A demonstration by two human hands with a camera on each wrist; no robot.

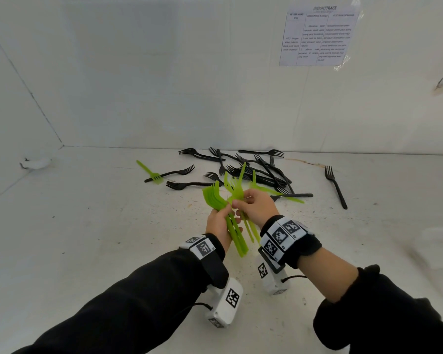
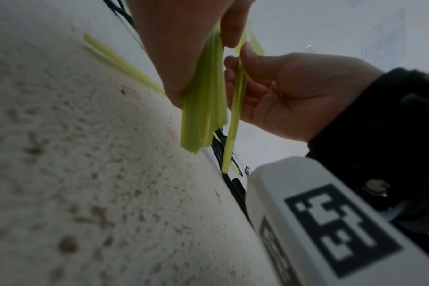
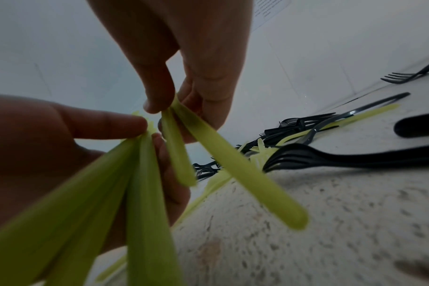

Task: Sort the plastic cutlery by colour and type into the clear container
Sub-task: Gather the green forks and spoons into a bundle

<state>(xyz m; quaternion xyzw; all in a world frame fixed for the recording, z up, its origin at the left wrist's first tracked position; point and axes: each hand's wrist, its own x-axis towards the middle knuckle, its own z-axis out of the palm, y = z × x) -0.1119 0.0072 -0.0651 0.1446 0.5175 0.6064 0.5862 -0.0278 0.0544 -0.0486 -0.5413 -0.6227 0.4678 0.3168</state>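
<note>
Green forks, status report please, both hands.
Left hand grips green fork stack. Right hand pinches two more green forks. Black forks loose on table. Container unseen.

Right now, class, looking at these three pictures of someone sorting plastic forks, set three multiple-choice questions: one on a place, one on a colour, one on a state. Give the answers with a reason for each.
1. Where does the single green fork lie?
A. left of the black pile, on the table
B. on the wall sheet
C. in a box

2. What colour are the forks in the left hand?
A. black
B. green
C. white

3. What is the right hand doing?
A. lying flat on the table
B. pinching green forks
C. holding a black fork

Answers:
1 A: it rests on the table, across a black fork, left of the black pile.
2 B: the bunch it grips is bright green.
3 B: thumb and fingers close on green handles in the right wrist view.
</note>
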